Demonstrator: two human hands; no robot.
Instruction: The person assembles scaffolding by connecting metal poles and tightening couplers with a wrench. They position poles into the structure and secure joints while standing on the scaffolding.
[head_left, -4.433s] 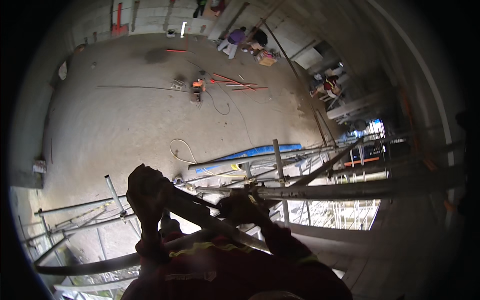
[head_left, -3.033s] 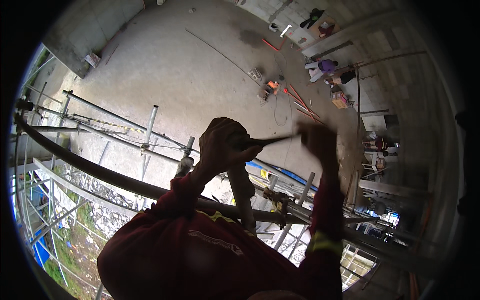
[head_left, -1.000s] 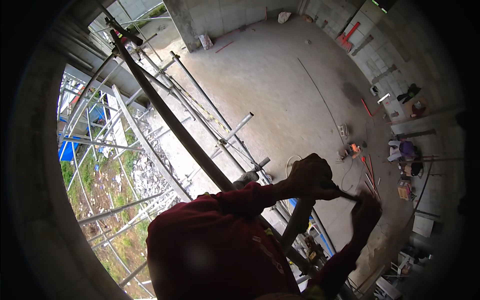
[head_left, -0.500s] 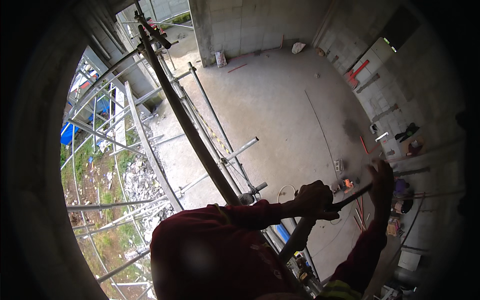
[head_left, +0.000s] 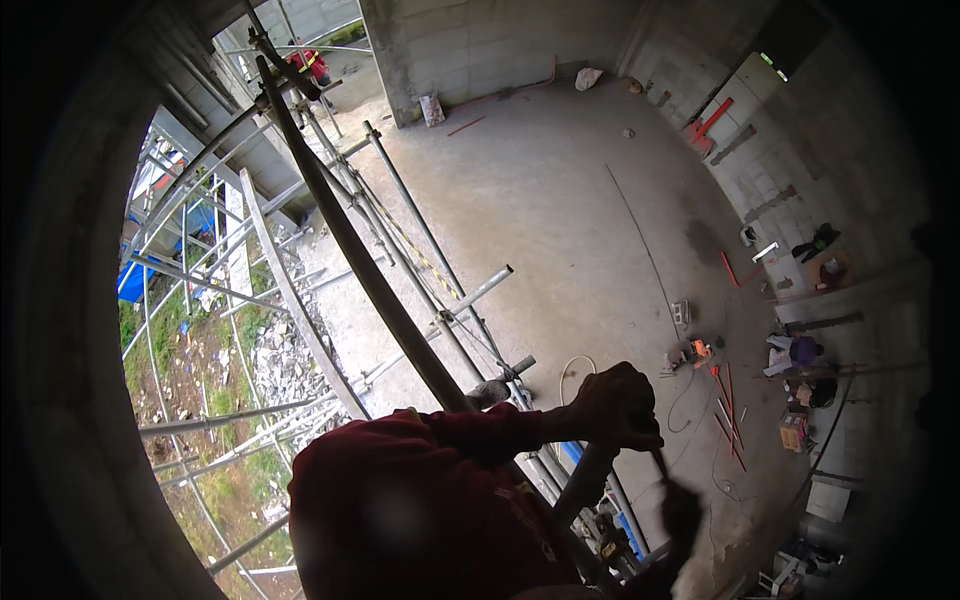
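Observation:
My left hand (head_left: 615, 402) is closed in a fist around one end of a dark bar-like tool (head_left: 661, 464), just above a scaffold tube (head_left: 588, 482). The tool's exact kind cannot be made out against the light. Its other end runs down into my right hand (head_left: 682, 510), which looks closed round it, though dark and slightly blurred. Across the lower middle stretches my red left sleeve (head_left: 420, 480), hiding part of the scaffold. A long dark scaffold pole (head_left: 365, 245) slants from the upper left down to this sleeve.
Far below lies a concrete floor (head_left: 540, 220). An orange power tool (head_left: 701, 348), red pipes (head_left: 731, 410) and a cardboard box (head_left: 793, 432) are on it. A person (head_left: 800, 352) is by the right wall; another in red (head_left: 312, 66) stands far left. Scaffold tubes (head_left: 200, 275) and rubble (head_left: 290, 360) fill the left.
My right hand has swung down and toward me from the right, turning the bar from sideways to pointing down. My left hand stays nearly in place. The view has shifted slightly.

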